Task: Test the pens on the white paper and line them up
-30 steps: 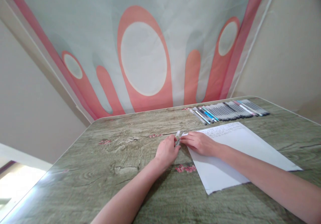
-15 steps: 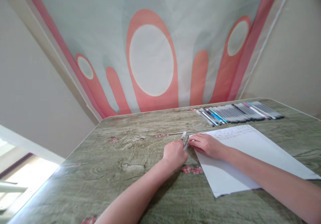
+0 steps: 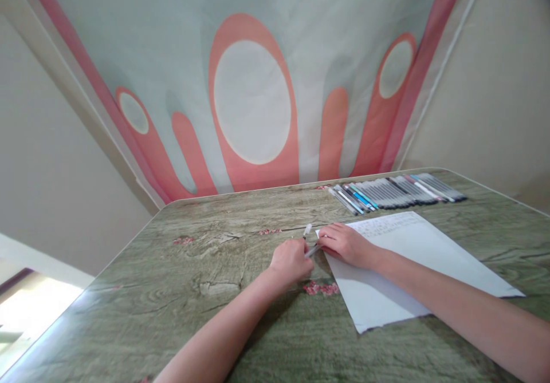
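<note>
My left hand point(image 3: 292, 259) is closed, its fingers wrapped round a slim grey pen point(image 3: 312, 251) that slants up to the right. A clear pen cap point(image 3: 307, 229) pokes out above the same hand, past its knuckles. My right hand point(image 3: 347, 245) lies over the left corner of a white sheet of paper point(image 3: 412, 268), with its fingers bent together at the far end of the pen. Its fingertips hide that end. Rows of small handwriting run along the sheet's top edge.
Beyond the paper, a long row of pens point(image 3: 395, 193) lies side by side, mostly clear with dark ends, a few blue, white or pink. The wood-patterned table point(image 3: 172, 291) meets a wall with a pink and grey printed sheet point(image 3: 253, 171).
The pen has tipped from steep to a flatter slant, its upper end now at my right fingertips. The whole view has shifted slightly, so everything sits a little further left.
</note>
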Available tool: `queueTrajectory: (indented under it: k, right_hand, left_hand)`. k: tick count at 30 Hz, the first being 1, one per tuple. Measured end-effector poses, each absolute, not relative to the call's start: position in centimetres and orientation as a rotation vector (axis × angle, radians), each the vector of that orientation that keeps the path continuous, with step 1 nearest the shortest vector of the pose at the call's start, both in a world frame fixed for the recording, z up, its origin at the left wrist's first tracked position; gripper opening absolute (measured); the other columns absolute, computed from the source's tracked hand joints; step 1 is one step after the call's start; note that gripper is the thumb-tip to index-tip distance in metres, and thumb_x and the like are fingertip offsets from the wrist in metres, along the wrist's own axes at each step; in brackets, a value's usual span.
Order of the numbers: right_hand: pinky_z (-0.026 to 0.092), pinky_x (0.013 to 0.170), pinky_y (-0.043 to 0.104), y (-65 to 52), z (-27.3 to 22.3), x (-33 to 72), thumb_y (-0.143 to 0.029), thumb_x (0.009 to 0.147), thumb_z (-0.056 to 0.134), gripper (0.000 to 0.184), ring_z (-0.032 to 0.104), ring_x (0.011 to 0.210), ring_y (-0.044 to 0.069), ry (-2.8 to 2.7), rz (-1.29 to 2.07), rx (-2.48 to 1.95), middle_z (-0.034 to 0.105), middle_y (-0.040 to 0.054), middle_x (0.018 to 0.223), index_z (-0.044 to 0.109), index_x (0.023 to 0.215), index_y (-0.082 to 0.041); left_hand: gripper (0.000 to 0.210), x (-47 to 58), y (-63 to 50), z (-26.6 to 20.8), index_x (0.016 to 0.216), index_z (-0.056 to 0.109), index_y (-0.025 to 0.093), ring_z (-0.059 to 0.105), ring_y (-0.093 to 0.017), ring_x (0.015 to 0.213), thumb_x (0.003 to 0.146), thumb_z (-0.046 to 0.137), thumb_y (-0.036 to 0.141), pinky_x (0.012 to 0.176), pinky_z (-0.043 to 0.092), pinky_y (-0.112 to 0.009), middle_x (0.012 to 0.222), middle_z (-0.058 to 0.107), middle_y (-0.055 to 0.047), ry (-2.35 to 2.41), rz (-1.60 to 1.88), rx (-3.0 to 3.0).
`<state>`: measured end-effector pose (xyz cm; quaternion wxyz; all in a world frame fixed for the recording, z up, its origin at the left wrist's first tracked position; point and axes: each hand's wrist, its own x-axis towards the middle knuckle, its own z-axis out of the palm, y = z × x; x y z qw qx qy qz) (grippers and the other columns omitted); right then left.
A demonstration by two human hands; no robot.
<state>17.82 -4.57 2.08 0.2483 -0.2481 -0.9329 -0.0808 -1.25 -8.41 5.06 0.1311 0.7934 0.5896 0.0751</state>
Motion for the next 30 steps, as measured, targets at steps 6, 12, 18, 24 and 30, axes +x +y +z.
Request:
queueTrajectory:
  k: [6, 12, 18, 24, 30]
  right_hand:
    - [0.043, 0.076, 0.034, -3.5, 1.5, 18.7, -0.021, 0.086, 0.043, 0.015, 0.053, 0.086, 0.019, -2.262, -0.161, -0.833, 0.058, 0.0088, 0.09, 0.056, 0.089, -0.016]
    - [0.048, 0.073, 0.034, -3.0, 1.2, 19.4, -0.018, 0.084, 0.043, 0.023, 0.055, 0.081, 0.017, -2.024, -0.03, -0.851, 0.055, 0.0089, 0.095, 0.049, 0.106, -0.018]
    - [0.049, 0.077, 0.035, -3.6, 1.5, 19.0, -0.014, 0.082, 0.044, 0.026, 0.054, 0.091, 0.019, -2.146, -0.019, -0.675, 0.054, 0.0094, 0.098, 0.052, 0.106, -0.02]
    - [0.049, 0.066, 0.026, -4.4, 1.7, 19.0, -0.019, 0.082, 0.052, 0.033, 0.057, 0.079, 0.015, -2.209, -0.159, -0.57, 0.058, 0.0074, 0.092, 0.053, 0.115, -0.02]
    - [0.05, 0.071, 0.027, -4.8, 2.1, 19.1, -0.016, 0.083, 0.049, 0.041, 0.058, 0.089, 0.016, -2.272, -0.223, -0.446, 0.062, 0.0082, 0.096, 0.046, 0.123, -0.021]
  left_hand:
    - [0.015, -1.9, -7.2, 5.2, 0.07, 0.062, 0.017, 0.053, -0.015, 0.059, 0.066, 0.047, 0.017, 0.056, 0.035, -0.023, 0.063, 0.059, -0.003, 1.585, 0.462, 2.301]
    - [0.017, -2.1, -5.6, 4.3, 0.081, 0.06, 0.013, 0.051, -0.01, 0.058, 0.067, 0.052, 0.018, 0.055, 0.038, -0.02, 0.066, 0.058, 0.0, 1.312, 0.853, 1.867]
    - [0.02, -1.9, -5.2, 4.4, 0.081, 0.051, 0.013, 0.059, -0.012, 0.069, 0.069, 0.062, 0.025, 0.064, 0.044, -0.022, 0.073, 0.063, -0.004, 1.037, 1.06, 1.24]
    - [0.031, -1.9, -5.3, 3.8, 0.085, 0.052, 0.014, 0.062, -0.014, 0.081, 0.066, 0.068, 0.032, 0.07, 0.046, -0.023, 0.085, 0.064, -0.006, 0.89, 1.134, 0.969]
    - [0.033, -1.8, -5.2, 3.8, 0.085, 0.052, 0.013, 0.06, -0.01, 0.073, 0.064, 0.07, 0.031, 0.064, 0.045, -0.019, 0.082, 0.063, -0.004, 0.877, 1.182, 0.9]
